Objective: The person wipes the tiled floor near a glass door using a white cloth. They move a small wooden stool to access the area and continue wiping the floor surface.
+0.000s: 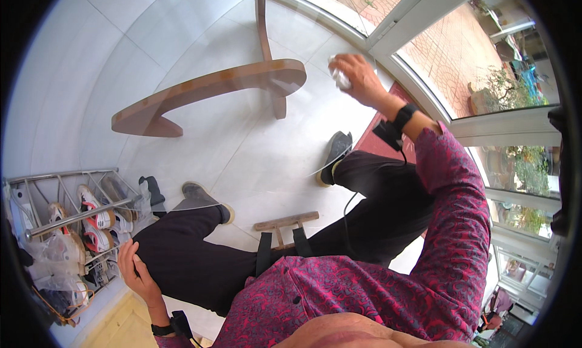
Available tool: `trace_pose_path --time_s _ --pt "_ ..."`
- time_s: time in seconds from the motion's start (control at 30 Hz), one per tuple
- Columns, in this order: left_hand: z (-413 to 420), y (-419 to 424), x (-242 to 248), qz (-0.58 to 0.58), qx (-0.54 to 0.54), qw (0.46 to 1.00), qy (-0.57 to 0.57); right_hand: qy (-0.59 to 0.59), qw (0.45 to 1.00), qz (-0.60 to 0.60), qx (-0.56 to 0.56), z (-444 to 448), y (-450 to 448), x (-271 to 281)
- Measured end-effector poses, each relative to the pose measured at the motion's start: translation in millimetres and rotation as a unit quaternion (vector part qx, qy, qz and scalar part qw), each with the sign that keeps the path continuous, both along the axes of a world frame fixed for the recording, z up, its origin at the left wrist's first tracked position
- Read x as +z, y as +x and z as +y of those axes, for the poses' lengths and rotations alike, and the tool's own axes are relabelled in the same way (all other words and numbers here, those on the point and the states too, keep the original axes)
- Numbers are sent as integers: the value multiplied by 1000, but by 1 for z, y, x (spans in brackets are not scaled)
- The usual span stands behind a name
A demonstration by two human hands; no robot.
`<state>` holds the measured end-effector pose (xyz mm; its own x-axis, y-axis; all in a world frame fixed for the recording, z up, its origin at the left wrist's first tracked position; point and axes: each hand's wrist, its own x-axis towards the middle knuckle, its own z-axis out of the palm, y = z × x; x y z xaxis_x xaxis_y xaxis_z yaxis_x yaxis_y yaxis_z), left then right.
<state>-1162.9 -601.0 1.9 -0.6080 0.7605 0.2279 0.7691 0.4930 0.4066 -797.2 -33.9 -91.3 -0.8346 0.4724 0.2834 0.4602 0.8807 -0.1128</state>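
Note:
My right hand (359,77) is bent around a crumpled white tissue or cloth (340,79), held over the far right part of a clear glass tabletop (191,208). Whether the tissue presses on the glass cannot be told. Through the glass shows a curved brown wooden table base (213,84). My left hand (137,270) rests on the side of my left thigh, with nothing in it and its fingers a little apart. Both wrists wear black straps with small black devices.
A metal shoe rack (82,218) with several shoes and plastic bags stands at left. A wooden stool (286,220) shows between my legs. Under my right arm lies a red mat (377,141). White-framed glass doors (418,84) line the right, with a potted plant (495,93) outside.

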Motion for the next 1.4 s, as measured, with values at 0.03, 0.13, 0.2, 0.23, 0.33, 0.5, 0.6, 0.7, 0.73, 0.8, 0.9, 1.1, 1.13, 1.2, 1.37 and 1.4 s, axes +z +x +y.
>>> trace_pose_path --time_s 0.03,0.13,0.2,0.23,0.33,0.5,0.6,0.7,0.73,0.8,0.9,1.1,1.13,1.2,1.37,1.4 --pt "3 0 1 6 2 1000 -12 -20 1000 10 -13 19 -7 1" --pt "10 1 3 -2 5 1000 -13 -35 989 -17 -142 63 -41 8" --pt "13 2 4 0 6 1000 -17 -57 992 5 -114 58 -58 9" --pt "15 2 3 1 7 1000 -19 -82 988 -11 -128 48 -68 9" --pt "19 2 5 -3 11 1000 -23 -73 991 28 108 4 -88 3" --pt "26 1 8 0 8 999 -34 -41 984 36 169 13 -113 -4" --pt "29 0 8 3 5 999 -42 -17 997 41 67 78 -134 -6" --pt "30 -1 9 0 8 999 -43 -6 997 45 -63 115 -130 -12" --pt "30 -2 8 -2 12 999 -47 -12 995 25 -98 117 -122 -12" --pt "29 -2 7 -6 8 999 -44 -7 998 17 -53 101 -93 -8" --pt "28 -4 5 -2 3 999 -48 -26 999 15 34 45 -36 3" --pt "24 -6 4 8 0 998 -63 -77 995 -20 61 -10 29 23" --pt "25 -7 4 6 0 998 -63 -60 996 -7 67 2 26 21" --pt "25 -6 4 4 8 998 -69 -38 998 2 49 34 16 13" --pt "27 -4 6 1 11 998 -66 -15 998 25 -47 136 -2 -8" --pt "28 -4 6 6 13 998 -68 4 998 54 -42 157 -4 -14"
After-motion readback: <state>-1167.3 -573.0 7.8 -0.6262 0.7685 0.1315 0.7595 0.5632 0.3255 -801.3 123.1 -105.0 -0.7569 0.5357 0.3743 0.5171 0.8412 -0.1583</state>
